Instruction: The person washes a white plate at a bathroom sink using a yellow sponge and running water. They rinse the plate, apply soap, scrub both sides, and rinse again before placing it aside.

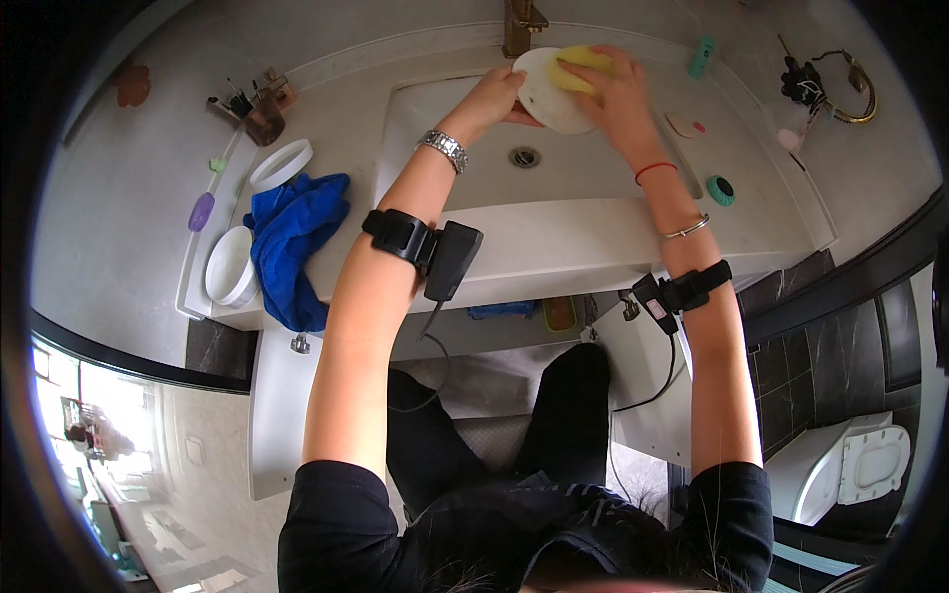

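Over the white sink basin point(474, 183), my left hand point(497, 94) grips the left edge of a white plate point(554, 104), holding it tilted above the drain point(524, 156). My right hand point(615, 87) presses a yellow sponge point(578, 64) against the plate's upper face. Both hands sit just below the brass tap point(521, 25). Each forearm wears a black strapped device; the left wrist has a metal watch, the right a thin red cord and a bracelet.
On the counter to the left lie a crumpled blue cloth point(294, 242) and two white bowls point(280, 163) point(230, 267). A teal bottle point(701, 56) and a small teal round thing point(721, 190) are on the right. A toilet point(850, 469) stands lower right.
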Demonstrator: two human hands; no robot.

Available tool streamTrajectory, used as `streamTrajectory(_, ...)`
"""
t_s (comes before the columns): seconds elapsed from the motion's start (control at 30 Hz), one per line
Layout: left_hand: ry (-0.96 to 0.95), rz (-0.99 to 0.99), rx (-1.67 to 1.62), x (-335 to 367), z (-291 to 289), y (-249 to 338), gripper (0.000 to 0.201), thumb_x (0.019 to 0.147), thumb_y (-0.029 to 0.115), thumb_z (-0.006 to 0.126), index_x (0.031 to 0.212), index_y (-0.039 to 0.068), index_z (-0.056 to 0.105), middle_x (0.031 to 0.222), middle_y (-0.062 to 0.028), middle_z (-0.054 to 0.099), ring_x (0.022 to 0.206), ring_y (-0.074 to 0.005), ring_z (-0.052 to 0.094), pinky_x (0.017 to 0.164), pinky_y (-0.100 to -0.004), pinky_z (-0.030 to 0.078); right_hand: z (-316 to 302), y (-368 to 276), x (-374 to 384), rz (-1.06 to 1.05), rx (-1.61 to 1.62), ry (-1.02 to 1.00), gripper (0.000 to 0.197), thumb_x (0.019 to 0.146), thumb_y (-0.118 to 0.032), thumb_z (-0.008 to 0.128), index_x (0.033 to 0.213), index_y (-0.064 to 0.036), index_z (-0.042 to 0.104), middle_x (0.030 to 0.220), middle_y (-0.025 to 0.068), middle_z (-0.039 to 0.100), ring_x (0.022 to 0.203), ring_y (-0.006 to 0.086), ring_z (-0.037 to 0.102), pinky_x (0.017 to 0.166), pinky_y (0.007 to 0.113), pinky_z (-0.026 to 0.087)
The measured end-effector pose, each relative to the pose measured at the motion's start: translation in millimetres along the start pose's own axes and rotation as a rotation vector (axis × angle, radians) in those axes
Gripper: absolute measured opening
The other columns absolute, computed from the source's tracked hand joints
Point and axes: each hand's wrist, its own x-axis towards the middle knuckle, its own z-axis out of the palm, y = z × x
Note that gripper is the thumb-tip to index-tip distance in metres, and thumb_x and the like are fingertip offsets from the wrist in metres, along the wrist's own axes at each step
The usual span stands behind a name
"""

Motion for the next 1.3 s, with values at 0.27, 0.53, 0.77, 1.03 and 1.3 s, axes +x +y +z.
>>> streamTrajectory(0.27,0.303,0.007,-0.128,0.7,-8.4,-4.1,0.04,0.1,0.021,0.031,0.123,-0.011,0.038,0.118,-0.0254,0.053,0.101,-0.0334,0.061,0.086,-0.0403,0.056,2.6,-5.1,0.5,0.03,0.105,-0.243,0.031,0.077,-0.013,0.065,0.107,-0.0206,0.069,0.123,0.0038,0.05,0.109,0.0313,0.043,0.095,0.04,0.042)
streamTrajectory(0.53,0.138,0.031,0.012,4.9,2.7,-4.4,0.041,0.101,0.024,0.032,0.123,-0.01,0.041,0.116,-0.0233,0.055,0.099,-0.0294,0.063,0.085,-0.0379,0.056,-2.5,-7.8,-1.3,0.054,-0.061,-0.012,0.033,0.077,-0.015,0.064,0.11,-0.0201,0.068,0.123,0.005,0.049,0.107,0.0301,0.044,0.097,0.039,0.04)
streamTrajectory(0.77,0.276,0.036,-0.028,1.9,-0.4,-7.5,0.042,0.101,0.024,0.032,0.124,-0.009,0.041,0.116,-0.0213,0.056,0.099,-0.0284,0.063,0.085,-0.037,0.056,0.7,-10.6,1.4,-0.077,0.234,-0.28,0.028,0.077,-0.02,0.065,0.104,-0.0194,0.07,0.123,0.0011,0.05,0.107,0.0294,0.045,0.095,0.04,0.042)
streamTrajectory(1.03,0.115,0.026,0.031,3.4,0.6,-2.8,0.04,0.101,0.024,0.032,0.124,-0.008,0.041,0.115,-0.0201,0.057,0.099,-0.0279,0.063,0.085,-0.0371,0.056,-4.1,-4.1,-0.8,0.065,-0.161,-0.001,0.029,0.077,-0.017,0.065,0.105,-0.0225,0.069,0.123,0.0022,0.048,0.107,0.029,0.044,0.093,0.039,0.042)
streamTrajectory(1.3,0.25,0.003,-0.085,3.3,-1.2,-8.1,0.039,0.101,0.022,0.03,0.125,-0.008,0.04,0.119,-0.0217,0.053,0.105,-0.0299,0.06,0.086,-0.0377,0.056,3.2,-13.7,-0.4,-0.105,0.219,-0.181,0.032,0.076,-0.013,0.064,0.106,-0.0234,0.069,0.122,0.0032,0.048,0.109,0.0309,0.043,0.096,0.039,0.041)
